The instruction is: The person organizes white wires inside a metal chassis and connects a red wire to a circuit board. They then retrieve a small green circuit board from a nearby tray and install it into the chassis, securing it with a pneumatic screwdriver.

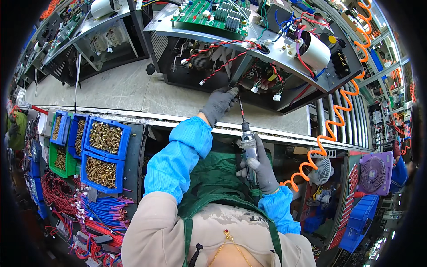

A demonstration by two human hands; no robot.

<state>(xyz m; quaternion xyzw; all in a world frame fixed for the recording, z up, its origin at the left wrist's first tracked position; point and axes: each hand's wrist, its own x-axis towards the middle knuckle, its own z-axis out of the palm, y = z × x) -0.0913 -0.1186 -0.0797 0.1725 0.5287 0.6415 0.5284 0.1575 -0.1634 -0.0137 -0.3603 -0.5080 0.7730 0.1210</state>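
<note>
My right hand (263, 169), in a grey glove, wraps around a power screwdriver (248, 144). Its long, thin bit (241, 109) points away from me toward the lower front edge of a metal equipment cabinet (159, 51). Close beside the bit's tip is my left hand (218, 106), gloved too, with its fingers closed at the cabinet's edge. Whatever those fingers pinch is hidden. Twisted red wires (222, 66) with white connectors hang across the cabinet's open front. On top sit a green circuit board (209, 18) and a white cylinder (315, 51).
Blue bins (125, 141) and a green bin (71, 169) of brass-coloured screws stand at left, above bundles of blue wires (102, 216). An orange coiled hose (336, 123) hangs at right, near a purple fan (376, 173). Another cabinet (129, 35) stands far left on the metal bench (120, 95).
</note>
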